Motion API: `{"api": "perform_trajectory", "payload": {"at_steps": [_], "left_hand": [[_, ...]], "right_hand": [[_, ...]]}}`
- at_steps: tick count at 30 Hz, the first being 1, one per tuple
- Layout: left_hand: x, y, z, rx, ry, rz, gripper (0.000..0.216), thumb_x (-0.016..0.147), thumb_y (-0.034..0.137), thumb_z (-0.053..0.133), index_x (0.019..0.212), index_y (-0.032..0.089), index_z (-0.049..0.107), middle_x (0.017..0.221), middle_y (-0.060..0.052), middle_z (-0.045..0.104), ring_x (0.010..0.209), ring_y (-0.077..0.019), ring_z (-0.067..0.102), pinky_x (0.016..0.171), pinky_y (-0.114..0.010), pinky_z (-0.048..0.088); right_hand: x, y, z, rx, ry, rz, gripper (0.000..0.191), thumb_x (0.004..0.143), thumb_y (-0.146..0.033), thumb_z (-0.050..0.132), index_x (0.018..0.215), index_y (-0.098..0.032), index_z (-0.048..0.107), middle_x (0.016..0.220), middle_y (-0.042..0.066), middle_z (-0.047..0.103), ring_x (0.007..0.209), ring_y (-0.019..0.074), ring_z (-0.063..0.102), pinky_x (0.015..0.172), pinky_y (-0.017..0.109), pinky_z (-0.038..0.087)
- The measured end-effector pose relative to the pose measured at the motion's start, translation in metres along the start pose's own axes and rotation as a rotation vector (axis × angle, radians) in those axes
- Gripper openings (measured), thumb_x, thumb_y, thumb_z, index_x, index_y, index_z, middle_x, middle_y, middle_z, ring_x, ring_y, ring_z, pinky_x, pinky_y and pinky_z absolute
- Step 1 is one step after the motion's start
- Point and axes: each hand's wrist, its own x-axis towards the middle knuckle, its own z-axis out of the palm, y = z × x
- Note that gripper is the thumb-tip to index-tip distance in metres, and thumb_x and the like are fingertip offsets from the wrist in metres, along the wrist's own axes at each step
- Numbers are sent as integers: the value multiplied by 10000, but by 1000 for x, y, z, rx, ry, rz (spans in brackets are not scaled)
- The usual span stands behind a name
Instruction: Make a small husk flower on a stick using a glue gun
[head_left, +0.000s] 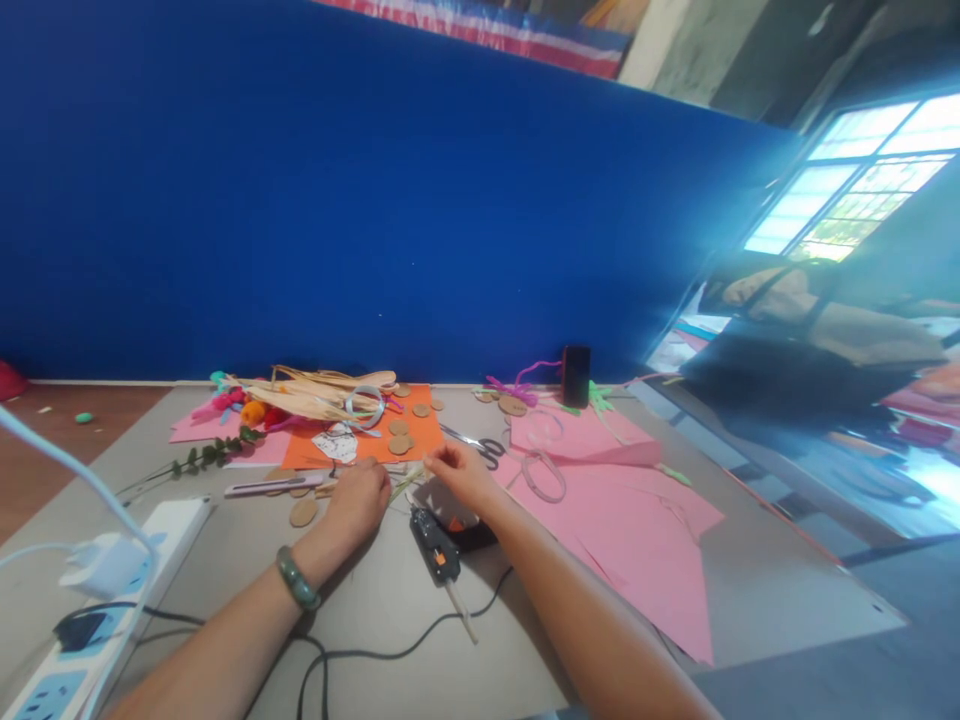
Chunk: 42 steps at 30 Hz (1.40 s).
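A thin greenish strip (407, 484) stretches between my hands over the middle of the table; its exact kind is too small to make out. My left hand (358, 508), with a green bangle (297, 579) at the wrist, is closed on its near end. Fingers of my right hand (463, 478) pinch the far end. Just below them lies a black glue gun (433, 545) with a glue stick (461, 612) poking out of its back. Beneath my right wrist is a dark object, partly hidden. Scissors (491, 453) lie beyond my right hand, and a utility knife (271, 485) left of my left hand.
Pink sheets (645, 560) cover the right side. Orange paper (427, 430) at the back bears cardboard discs (400, 443) and straw-coloured strips (315, 393). A power strip (176, 530) and cords occupy the left front. A phone (576, 377) stands against the blue partition (390, 220).
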Motion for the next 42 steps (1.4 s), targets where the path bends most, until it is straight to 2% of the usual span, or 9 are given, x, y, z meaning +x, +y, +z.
{"api": "perform_trajectory", "payload": {"at_steps": [4, 7, 11, 14, 16, 21, 28, 35, 42], "left_hand": [[-1, 4, -4, -198, 147, -50, 150, 854, 205, 492, 755, 182, 602, 799, -84, 632, 776, -233, 584, 708, -338, 401], [0, 11, -10, -568, 219, -119, 150, 854, 296, 528, 765, 189, 584, 744, -42, 640, 711, -198, 588, 653, -302, 415], [2, 22, -18, -1124, 181, -225, 245, 776, 403, 639, 741, 171, 568, 687, -23, 666, 511, -112, 513, 497, -230, 371], [2, 27, -24, -1362, 104, -292, 335, 673, 426, 751, 725, 161, 554, 609, 11, 646, 391, -47, 385, 406, -185, 264], [2, 29, -26, -1460, 82, -313, 366, 625, 408, 800, 727, 155, 556, 566, 33, 619, 376, -31, 367, 391, -169, 232], [-2, 32, -27, -1534, 38, -359, 406, 617, 357, 819, 912, 138, 645, 610, 26, 629, 395, -32, 394, 375, -162, 223], [-4, 34, -27, -1472, -6, -320, 293, 652, 360, 778, 778, 147, 622, 676, -6, 668, 387, -30, 400, 359, -167, 236], [-2, 31, -10, -1506, -14, -290, 313, 671, 382, 769, 748, 157, 565, 693, -28, 686, 415, -62, 523, 385, -175, 329], [-2, 27, -7, -1456, 15, -242, 307, 741, 433, 717, 787, 154, 596, 692, -15, 666, 422, -66, 526, 380, -179, 349]], "right_hand": [[-1, -5, -1, 62, 69, -52, 210, 732, -363, 672, 697, -172, 594, 633, -22, 591, 617, 126, 527, 636, 269, 440], [-2, -11, 0, 149, 117, -85, 247, 734, -406, 687, 720, -180, 586, 639, -18, 595, 573, 112, 511, 582, 252, 436], [-9, -20, 2, 270, 107, -72, 260, 762, -419, 674, 748, -184, 564, 602, -35, 586, 418, 60, 405, 417, 208, 334], [-13, -25, 3, 315, 75, -84, 251, 764, -401, 678, 743, -179, 561, 621, -24, 621, 384, 47, 401, 376, 194, 314], [-15, -28, 3, 330, 59, -83, 248, 757, -391, 684, 742, -177, 559, 611, -22, 635, 361, 44, 398, 353, 190, 306], [-15, -31, 2, 373, 10, -69, 245, 745, -377, 695, 741, -181, 548, 592, -19, 663, 326, 52, 433, 323, 186, 314], [-16, -32, 2, 394, -17, -68, 263, 736, -378, 710, 737, -189, 528, 576, -30, 664, 323, 60, 478, 330, 178, 329], [-16, -32, -2, 431, -67, -65, 297, 735, -386, 722, 777, -190, 503, 606, -19, 694, 334, 87, 537, 343, 188, 384], [-16, -31, -3, 455, -174, -73, 315, 709, -366, 760, 770, -182, 513, 665, 3, 723, 376, 100, 588, 382, 203, 453]]}}
